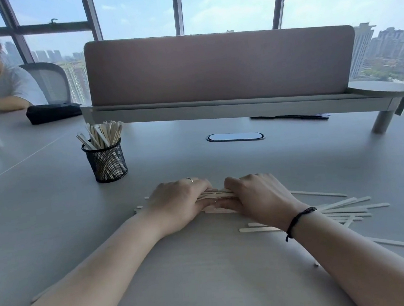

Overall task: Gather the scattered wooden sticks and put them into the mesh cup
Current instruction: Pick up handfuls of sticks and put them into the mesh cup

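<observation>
A bundle of pale wooden sticks (218,194) lies on the grey table in the middle of the view. My left hand (176,204) and my right hand (257,197) both grip it, fingers curled over the top and thumbs in front, side by side. Stick ends poke out to the left of my left hand. The black mesh cup (105,161) stands upright at the far left of my hands, holding several sticks. More loose sticks (344,209) lie fanned out on the table behind my right wrist.
Single sticks lie near my right forearm (402,244) and by my left forearm (38,297). A raised shelf with a pink divider (219,64) runs across the back. A person sits at the far left, beside a black pouch (51,113).
</observation>
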